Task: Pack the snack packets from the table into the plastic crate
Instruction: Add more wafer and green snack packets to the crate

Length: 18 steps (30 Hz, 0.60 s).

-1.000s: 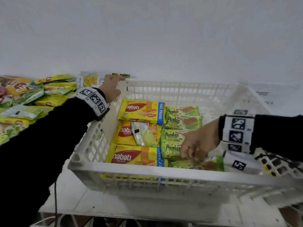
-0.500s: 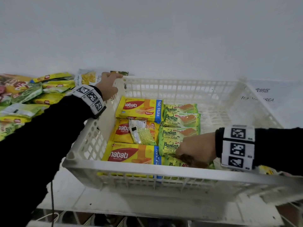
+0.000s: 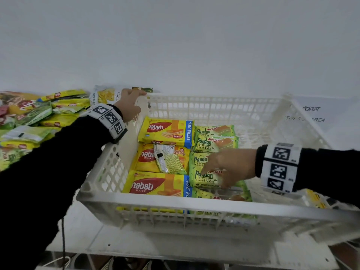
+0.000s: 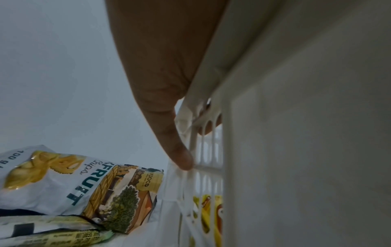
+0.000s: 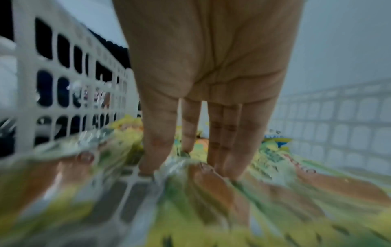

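Note:
The white plastic crate holds yellow Nabati wafer packets on its left and a column of green Pandan cake packets beside them. My right hand is inside the crate, its straight fingers resting on the near Pandan packet. The blurred right wrist view shows those fingers extended down onto green packets. My left hand grips the crate's far left corner. In the left wrist view its thumb lies outside the crate wall and its fingers curl inside.
A pile of yellow and green snack packets lies on the table left of the crate. A white jackfruit chips bag leans by the wall behind my left hand. The crate's right half shows bare floor. A yellow packet lies outside its right wall.
My right hand left the packet it was pushing down at the crate's front. Its fingers have straightened and now lie on the Pandan packet behind it. My left hand stayed on the corner.

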### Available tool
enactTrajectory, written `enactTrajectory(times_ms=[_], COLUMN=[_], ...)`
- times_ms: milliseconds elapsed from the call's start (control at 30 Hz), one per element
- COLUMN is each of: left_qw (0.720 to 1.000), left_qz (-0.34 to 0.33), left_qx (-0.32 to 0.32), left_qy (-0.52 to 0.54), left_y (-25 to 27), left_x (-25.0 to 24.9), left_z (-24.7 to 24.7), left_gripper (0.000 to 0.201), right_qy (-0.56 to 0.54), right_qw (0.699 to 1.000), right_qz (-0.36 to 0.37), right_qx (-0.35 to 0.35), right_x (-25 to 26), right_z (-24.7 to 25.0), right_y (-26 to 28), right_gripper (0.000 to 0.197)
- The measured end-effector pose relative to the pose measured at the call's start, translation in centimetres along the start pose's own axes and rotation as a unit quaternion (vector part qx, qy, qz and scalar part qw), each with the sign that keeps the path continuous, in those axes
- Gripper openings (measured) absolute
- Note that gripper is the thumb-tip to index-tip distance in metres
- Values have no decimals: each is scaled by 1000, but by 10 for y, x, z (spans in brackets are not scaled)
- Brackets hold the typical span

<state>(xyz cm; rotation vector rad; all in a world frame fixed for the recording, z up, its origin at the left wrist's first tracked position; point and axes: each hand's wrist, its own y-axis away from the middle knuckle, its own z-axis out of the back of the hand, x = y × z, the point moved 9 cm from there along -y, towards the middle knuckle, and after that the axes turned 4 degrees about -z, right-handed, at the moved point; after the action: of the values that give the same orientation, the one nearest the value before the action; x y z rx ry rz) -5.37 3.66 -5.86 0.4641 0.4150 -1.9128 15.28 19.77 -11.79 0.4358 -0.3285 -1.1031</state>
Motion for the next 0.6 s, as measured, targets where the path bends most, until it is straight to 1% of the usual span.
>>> enactTrajectory(times_ms=[67,167,267,433,500,600], left_qw=[1000,1000,1000,1000,1000,1000], left_qz=[0,1,0,-3,-2,2], left_qx=[1,3,2,2,2,3], left_qy=[-6,-5,-2,1,2,6], left_y=[0,0,-2,-2,-2,-3], left_x=[-1,0,1,1,2,2], left_z=[0,-1,0,-1,-1,-1], left_gripper=[57,57,57,57,57,57], right_qy=[13,5,-3,-50,-54,-47], right_qw=[1000,1000,999,998,998,997], right_qz=[2,17,28,34,38,36], right_qx=[4,-16,-16,-27,-9,50], right_x=[4,5,4,-1,0,2], right_z=[-8,-5,0,8,4,-14], right_y=[-1,0,1,1,0,-3], right_gripper=[57,51,44,42,45,50])
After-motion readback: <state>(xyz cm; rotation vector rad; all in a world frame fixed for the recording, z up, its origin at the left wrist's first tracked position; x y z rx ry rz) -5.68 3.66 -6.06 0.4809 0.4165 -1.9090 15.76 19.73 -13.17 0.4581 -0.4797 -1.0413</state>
